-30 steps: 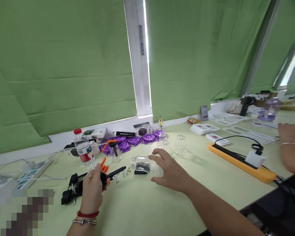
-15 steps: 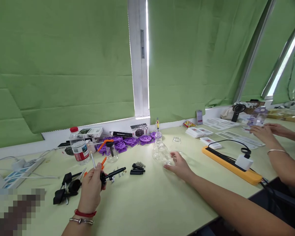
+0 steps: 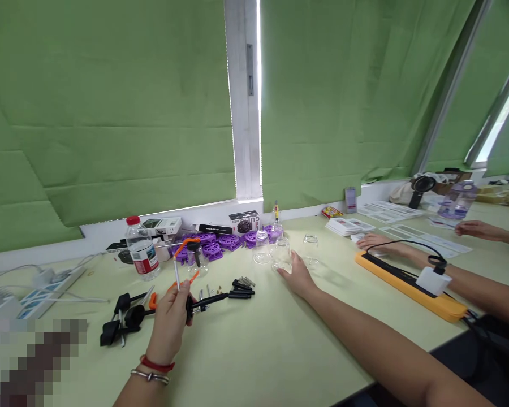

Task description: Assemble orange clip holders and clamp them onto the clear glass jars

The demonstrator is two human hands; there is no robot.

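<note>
My left hand (image 3: 172, 314) is closed round a black part with a long rod (image 3: 214, 299); a thin pale metal rod (image 3: 177, 271) sticks up from the same grip. My right hand (image 3: 297, 277) curves its thumb and fingers round the side of a clear glass jar (image 3: 282, 253), which stands on the table. Beside it are a second glass jar (image 3: 262, 247) on the left and a third glass jar (image 3: 310, 249) on the right. Short black tubes (image 3: 240, 293) and small springs (image 3: 248, 281) lie between my hands, near some small metal pieces.
Black parts (image 3: 121, 319) lie at the left, near a red-capped bottle (image 3: 142, 251). Purple pieces (image 3: 212, 249) line the back. A jar with a black insert (image 3: 198, 260) stands there. An orange power strip (image 3: 407, 285) and a co-worker's hands (image 3: 377, 243) are at the right.
The jar at my right hand has gone from tilted to upright, and the jars stand further apart. The co-worker's near hand has moved left to the cards. The view has shifted slightly.
</note>
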